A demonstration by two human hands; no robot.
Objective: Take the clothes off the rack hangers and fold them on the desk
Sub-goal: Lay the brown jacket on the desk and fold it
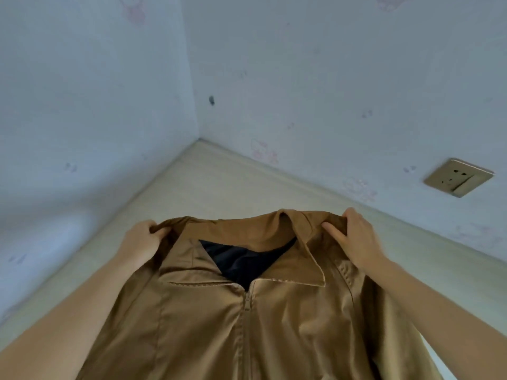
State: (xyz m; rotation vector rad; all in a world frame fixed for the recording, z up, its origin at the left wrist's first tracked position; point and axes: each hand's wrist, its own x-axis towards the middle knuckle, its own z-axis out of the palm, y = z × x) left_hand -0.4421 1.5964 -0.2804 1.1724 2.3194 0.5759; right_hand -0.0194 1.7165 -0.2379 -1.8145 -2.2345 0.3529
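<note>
A brown zip-up jacket (274, 319) with a dark lining spreads front side up over the pale desk (219, 185), collar toward the wall corner, zipper shut to just below the collar. My left hand (142, 239) grips the jacket's left shoulder. My right hand (354, 237) grips its right shoulder beside the collar. Both forearms reach in from the bottom corners. The jacket's lower part runs out of view at the bottom. No rack or hanger is in view.
The desk sits in a corner between two pale blue papered walls. A gold wall socket (458, 177) is on the right wall just above the desk's far edge.
</note>
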